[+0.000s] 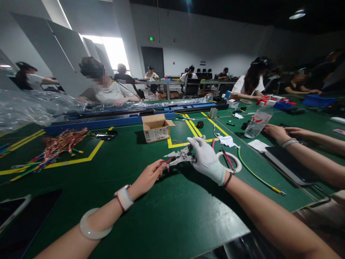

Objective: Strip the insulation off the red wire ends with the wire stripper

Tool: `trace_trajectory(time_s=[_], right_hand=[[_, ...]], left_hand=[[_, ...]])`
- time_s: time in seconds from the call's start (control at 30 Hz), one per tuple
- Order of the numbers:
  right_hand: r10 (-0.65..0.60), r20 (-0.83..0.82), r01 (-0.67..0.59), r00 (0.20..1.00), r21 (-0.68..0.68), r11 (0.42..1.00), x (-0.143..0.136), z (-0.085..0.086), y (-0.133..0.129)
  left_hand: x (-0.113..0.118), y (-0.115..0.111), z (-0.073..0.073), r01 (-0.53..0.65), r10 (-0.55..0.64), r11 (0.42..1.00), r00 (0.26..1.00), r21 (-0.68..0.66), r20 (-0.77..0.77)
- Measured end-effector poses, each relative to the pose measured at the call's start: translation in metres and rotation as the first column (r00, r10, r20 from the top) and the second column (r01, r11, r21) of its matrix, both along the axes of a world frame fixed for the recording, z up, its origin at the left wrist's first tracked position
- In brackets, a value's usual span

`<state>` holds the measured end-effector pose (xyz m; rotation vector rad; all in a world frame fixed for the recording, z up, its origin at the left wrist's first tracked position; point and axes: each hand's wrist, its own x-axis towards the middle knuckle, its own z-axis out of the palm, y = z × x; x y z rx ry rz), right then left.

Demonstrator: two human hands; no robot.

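My right hand [202, 156], in a white glove, is closed around the handles of a wire stripper [183, 155]. The tool's metal jaws point left, spread apart. My bare left hand [152, 173] pinches a short red wire [169, 160], whose far end lies at the jaws; whether they touch it I cannot tell. Just right of the glove, a roll of white tape [238, 164] lies on the green tabletop [151, 223], with a red and a black piece across it. A yellow-green cable [256, 178] with a metal lug curves away to the right.
An open cardboard box [157, 135] stands beyond my hands. Bare copper strands and colored wires [63, 145] lie at left. A water bottle [258, 122] and a co-worker's hands [280, 133] are at right. Blue trunking [113, 122] crosses the back; a dark tablet-like slab [40, 223] lies front left.
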<state>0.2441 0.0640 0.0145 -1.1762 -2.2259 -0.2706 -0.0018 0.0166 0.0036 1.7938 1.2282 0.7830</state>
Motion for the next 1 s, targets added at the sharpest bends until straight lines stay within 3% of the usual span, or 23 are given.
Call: trace_trajectory(time_s=[0.2, 0.43, 0.83, 1.0], right_hand=[[0.021, -0.078, -0.019, 0.997, 0.022, 1.000, -0.005, 0.005, -0.007], [-0.006, -0.052, 0.003, 0.999, -0.052, 0.999, -0.009, -0.003, -0.004], [-0.028, -0.029, 0.026, 0.999, -0.067, 0.997, -0.008, -0.008, -0.003], [0.017, -0.005, -0.017, 1.000, -0.083, 0.996, -0.009, -0.008, -0.004]], left_hand=[[-0.003, 0.003, -0.004, -0.022, 0.022, 1.000, 0.999, -0.001, 0.036], [0.001, -0.001, -0.002, -0.025, 0.026, 0.999, 0.999, 0.033, -0.036], [-0.001, -0.002, -0.001, 0.142, -0.131, 0.986, 0.983, 0.084, -0.130], [0.001, -0.003, 0.000, 0.073, -0.061, 0.993, 0.990, 0.095, -0.125]])
